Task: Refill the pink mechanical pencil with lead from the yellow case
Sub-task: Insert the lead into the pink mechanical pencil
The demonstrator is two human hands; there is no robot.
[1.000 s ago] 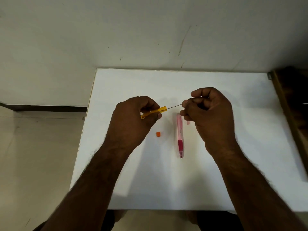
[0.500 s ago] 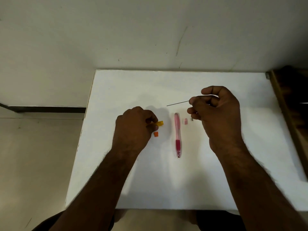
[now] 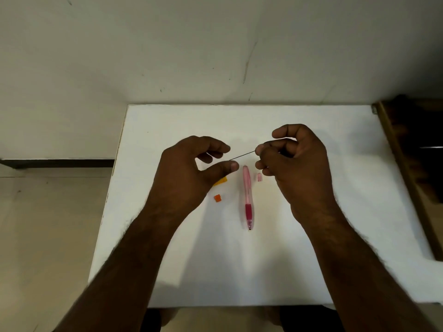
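The pink mechanical pencil (image 3: 247,195) lies on the white table (image 3: 335,212), tip toward me, its top end uncapped. Its small pink cap (image 3: 259,177) rests just to the right of that end. My right hand (image 3: 294,164) pinches a thin dark lead (image 3: 242,156) that points left, above the pencil's top. My left hand (image 3: 189,168) hovers with thumb and fingers apart, holding nothing, its fingertips close to the lead's free end. The yellow case (image 3: 221,181) lies on the table, mostly hidden under my left hand. Its orange cap (image 3: 218,198) sits below it.
A light wall rises right behind the table's far edge. A dark wooden piece of furniture (image 3: 412,164) stands against the table's right side. Floor (image 3: 48,236) drops away past the left edge.
My left hand set the yellow case on the table, let go and rose toward the lead with fingers apart. My right hand stayed pinched on the lead, pulled free of the case.
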